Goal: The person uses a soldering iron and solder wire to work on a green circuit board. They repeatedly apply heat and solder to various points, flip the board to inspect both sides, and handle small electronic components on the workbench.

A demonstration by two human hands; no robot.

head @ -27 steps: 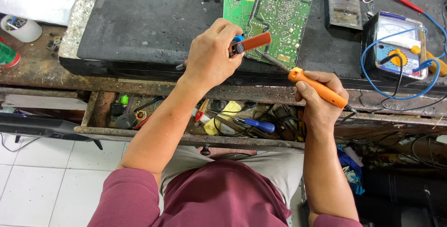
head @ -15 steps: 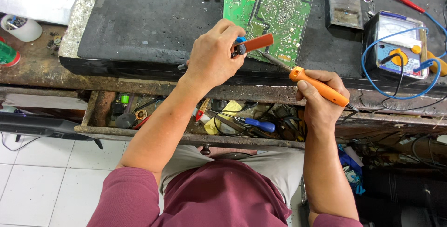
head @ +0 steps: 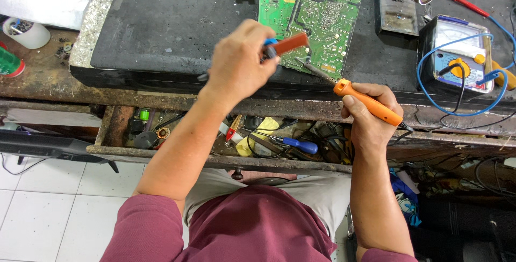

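Head view: almost nothing was seen to change over the last second. The orange soldering iron (head: 368, 103) stayed clasped in the right hand (head: 371, 117), tip on the green circuit board (head: 322, 28) at upper centre. A red-and-blue tool (head: 285, 44) remained pinched by the left hand (head: 239, 60); work was judged ongoing.

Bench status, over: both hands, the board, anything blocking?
Left hand grips red-and-blue tool above green circuit board. Right hand holds orange soldering iron, tip at board's near edge. Nothing blocking.
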